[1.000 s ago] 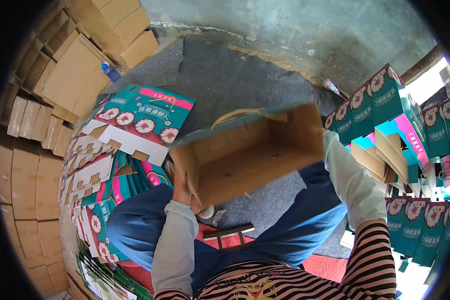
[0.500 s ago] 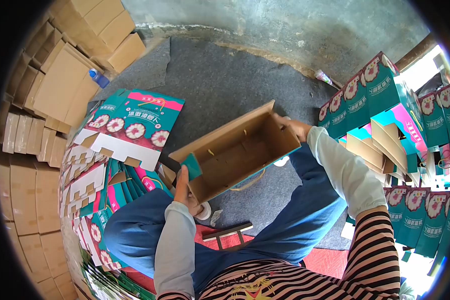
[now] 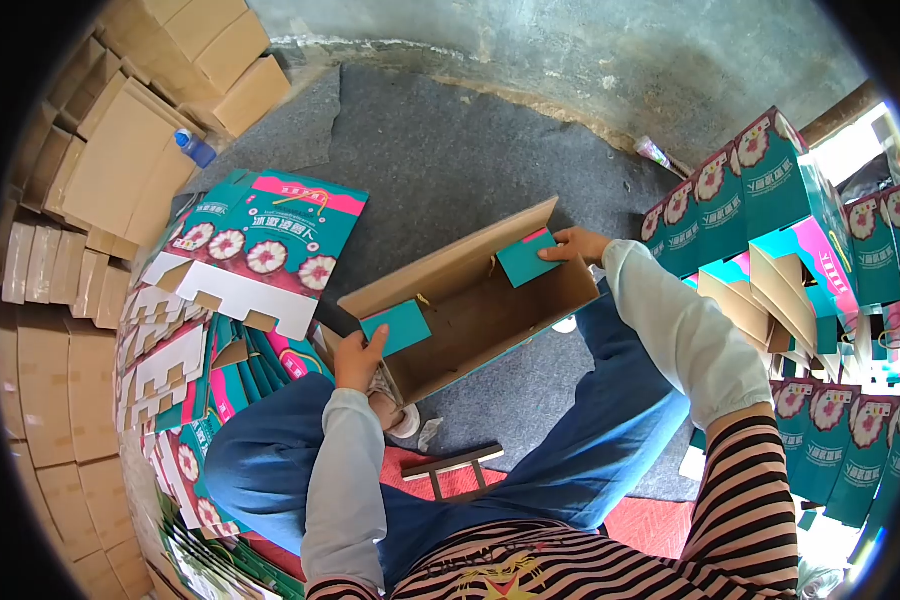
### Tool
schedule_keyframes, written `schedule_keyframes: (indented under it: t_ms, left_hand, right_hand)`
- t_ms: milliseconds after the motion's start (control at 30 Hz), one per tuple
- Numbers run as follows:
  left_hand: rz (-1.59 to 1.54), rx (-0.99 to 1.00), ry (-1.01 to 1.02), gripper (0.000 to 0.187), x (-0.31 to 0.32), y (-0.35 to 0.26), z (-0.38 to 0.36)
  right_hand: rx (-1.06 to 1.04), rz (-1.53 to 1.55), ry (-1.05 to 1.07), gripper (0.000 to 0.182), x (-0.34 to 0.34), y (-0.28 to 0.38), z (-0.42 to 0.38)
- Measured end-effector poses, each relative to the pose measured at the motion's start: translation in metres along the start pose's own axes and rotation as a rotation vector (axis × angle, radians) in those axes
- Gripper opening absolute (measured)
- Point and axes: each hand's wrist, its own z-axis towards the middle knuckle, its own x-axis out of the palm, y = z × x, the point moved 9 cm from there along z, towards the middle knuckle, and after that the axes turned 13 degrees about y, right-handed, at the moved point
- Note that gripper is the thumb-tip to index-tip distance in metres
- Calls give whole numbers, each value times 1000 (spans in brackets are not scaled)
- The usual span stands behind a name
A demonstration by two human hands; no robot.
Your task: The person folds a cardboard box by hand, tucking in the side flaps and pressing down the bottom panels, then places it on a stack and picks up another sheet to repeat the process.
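Observation:
An open cardboard box (image 3: 485, 332), brown inside and teal outside, lies across my lap with its opening toward me. My left hand (image 3: 358, 360) grips its left end, the thumb over a small teal end flap (image 3: 402, 328) folded inward. At the other end my right hand (image 3: 580, 246) is closed on the second teal flap (image 3: 528, 262), which has a pink edge and also leans over the opening. Along the far side stands a long brown flap (image 3: 450, 255). Yellow cord ends show inside the box.
Flat printed cartons (image 3: 270, 235) are piled at my left. Finished-looking teal boxes (image 3: 770, 190) stand stacked at the right. Brown cartons (image 3: 50, 400) line the left wall, with a blue bottle (image 3: 195, 148) near them. A small dark frame (image 3: 455, 470) lies between my legs.
The right flap has come inward over the opening under my right hand. The left flap lies further in, and my left hand has moved up and slightly left along that end.

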Motion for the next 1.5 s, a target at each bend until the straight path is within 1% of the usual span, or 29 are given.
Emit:
schedule_keyframes:
  t_ms: [67,100,167,200,267,367,400,467,500,567,600,700,800,833,867,933,967,1067,1100,1167,1233,1333,1367,1433,1500]
  left_hand:
    - [-83,21,-46,64,-8,0,0]
    - [-124,34,-72,65,-13,-2,0]
    - [-164,-2,-71,65,-4,21,11]
    - [-183,-17,-72,65,0,31,18]
    - [-359,-65,-37,62,9,47,24]
    - [-576,-184,72,59,12,45,17]
    - [-639,-231,125,59,14,40,11]
    - [-690,-208,86,60,8,31,7]
    - [-715,-199,66,60,7,29,5]
    - [-663,-155,-22,61,7,43,12]
    - [-634,-134,-67,61,4,49,14]
    - [-447,-41,-249,50,-16,31,3]
    - [-438,68,-135,44,-15,1,-8]
    - [-349,53,-86,45,-18,-12,-15]
    - [-278,127,-85,45,-25,-31,-24]
    - [-135,273,-78,45,-31,-59,-40]
    - [-157,198,18,47,-24,-50,-36]
    - [-44,284,45,51,-23,-68,-51]
    - [-7,318,-4,57,-24,-77,-59]
    - [103,238,37,61,-24,-82,-59]
    - [196,177,61,68,-25,-91,-56]
    - [275,196,62,65,-31,-109,-49]
    - [311,229,99,64,-27,-113,-47]
    - [381,298,176,62,-13,-119,-42]
    - [442,312,216,61,-2,-118,-39]
  right_hand:
    - [-18,72,23,62,6,3,-5]
    - [-15,-1,6,62,4,-9,7]
    - [-17,-154,-34,60,-4,-41,41]
    - [-14,-112,-12,63,-1,-34,35]
    - [-6,-26,31,68,6,-12,14]
    - [1,-147,-169,77,-17,10,-1]
    - [-134,-294,-304,80,-23,34,-13]
    - [-397,-595,-578,86,-19,89,-49]
    - [-348,-750,-576,86,-8,105,-57]
    - [-246,-1049,-560,86,19,134,-65]
    - [-212,-1114,-556,83,26,142,-63]
    - [-117,-1279,-524,71,37,155,-57]
    - [-79,-1361,-435,55,45,157,-49]
    - [-77,-1370,-387,51,52,151,-41]
    - [-76,-1379,-338,46,58,145,-32]
    - [-110,-1328,-294,46,60,141,-28]
    - [-126,-1302,-268,46,61,138,-26]
    - [-75,-1243,-199,50,63,133,-27]
    - [-79,-1229,-188,51,63,134,-29]
    - [-88,-1202,-162,53,65,135,-33]
    - [-168,-1148,-192,54,63,134,-31]
    - [-241,-1112,-182,57,59,134,-25]
    - [-254,-1098,-170,59,59,130,-23]
    - [-206,-1081,-104,61,61,131,-25]
    - [-175,-1052,-60,62,62,132,-25]
